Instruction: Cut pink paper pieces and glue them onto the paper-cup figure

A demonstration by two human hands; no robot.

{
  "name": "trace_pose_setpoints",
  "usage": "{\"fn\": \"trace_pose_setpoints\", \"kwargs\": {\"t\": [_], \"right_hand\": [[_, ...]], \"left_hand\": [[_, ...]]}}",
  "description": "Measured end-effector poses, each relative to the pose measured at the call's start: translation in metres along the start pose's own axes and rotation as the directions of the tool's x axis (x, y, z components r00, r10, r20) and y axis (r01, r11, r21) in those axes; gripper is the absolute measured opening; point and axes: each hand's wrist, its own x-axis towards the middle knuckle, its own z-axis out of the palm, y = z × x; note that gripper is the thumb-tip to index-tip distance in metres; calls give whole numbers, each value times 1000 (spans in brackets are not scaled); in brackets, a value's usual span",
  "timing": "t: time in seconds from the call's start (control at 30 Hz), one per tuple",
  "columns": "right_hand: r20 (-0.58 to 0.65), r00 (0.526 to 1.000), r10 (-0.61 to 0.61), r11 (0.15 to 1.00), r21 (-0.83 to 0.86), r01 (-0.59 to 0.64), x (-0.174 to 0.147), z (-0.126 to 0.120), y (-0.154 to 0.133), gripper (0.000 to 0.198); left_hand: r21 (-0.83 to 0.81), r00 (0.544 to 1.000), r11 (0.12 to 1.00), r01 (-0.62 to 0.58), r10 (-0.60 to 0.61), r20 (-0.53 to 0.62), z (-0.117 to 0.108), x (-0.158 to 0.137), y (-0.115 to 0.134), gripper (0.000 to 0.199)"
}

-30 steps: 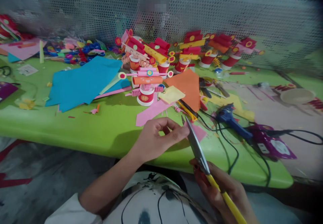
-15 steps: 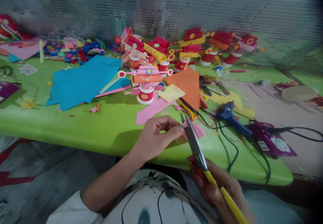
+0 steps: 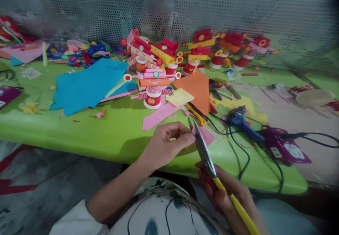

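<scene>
Near the table's front edge, my left hand (image 3: 171,141) pinches a small piece of pink paper (image 3: 194,131) between thumb and fingertips, most of it hidden. A pair of scissors (image 3: 205,154) with yellow handles is gripped in my right hand (image 3: 227,196). Its blades point up and away, slightly parted, right beside my left fingertips and the pink piece. Just behind the blades, more pink paper (image 3: 208,137) lies on the table. Beyond my left hand stands a paper-cup figure (image 3: 153,99) with a pink and orange rolled-paper head and coiled pink arms.
Blue sheets (image 3: 88,85) lie left, an orange sheet (image 3: 196,88) behind my hands. A blue glue gun (image 3: 245,124) with black cables and a purple box (image 3: 286,146) sit right. Several finished cup figures (image 3: 192,64) line the perforated metal screen (image 3: 212,12) at the back.
My left fingertips and the scissor blades have shifted very slightly against each other. Both hands keep their grip, and the things on the table stay in place.
</scene>
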Motion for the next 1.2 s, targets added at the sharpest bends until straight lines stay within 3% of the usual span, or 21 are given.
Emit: {"fn": "trace_pose_setpoints", "kwargs": {"t": [0.23,0.4,0.6,0.9,1.2], "right_hand": [[-17,1000,-9,1000,-15,8,-1,0,0,68],[-140,990,14,998,61,-6,-1,9,-5,64],[-95,995,18,998,68,-12,-1,10,-9,65],[-155,982,109,992,77,-98,-7,16,-13,73],[-115,992,56,996,80,-47,-1,19,-18,72]], "left_hand": [[43,999,999,5,-6,33,-3,1,1,16],[87,998,996,8,-13,56,-6,1,3,18],[75,997,997,3,-8,70,-8,1,3,15],[70,998,998,8,-13,59,-5,1,6,18],[18,998,999,49,-50,40,-2,2,4,18]]}}
